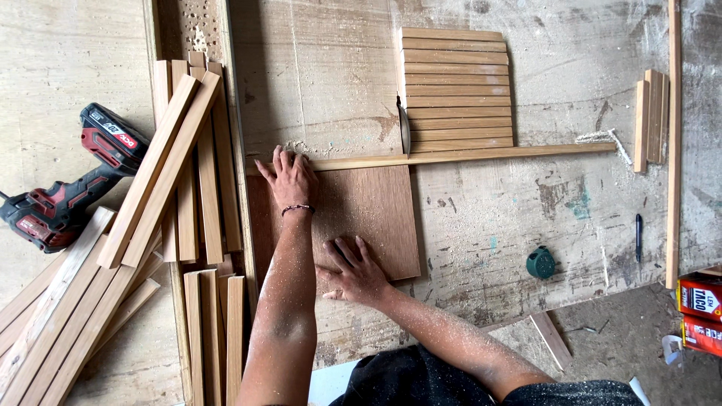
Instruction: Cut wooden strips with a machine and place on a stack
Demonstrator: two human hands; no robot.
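Head view: both hands [289,177] [355,272] flat on board [376,210].

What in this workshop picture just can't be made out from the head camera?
- Head view: the board beneath the left hand and right hand; the hands and forearms cover it.
- The saw blade: seen edge-on only.
- The drill: its tip hides behind the wood strips.
- The red boxes: cut off at the right edge.
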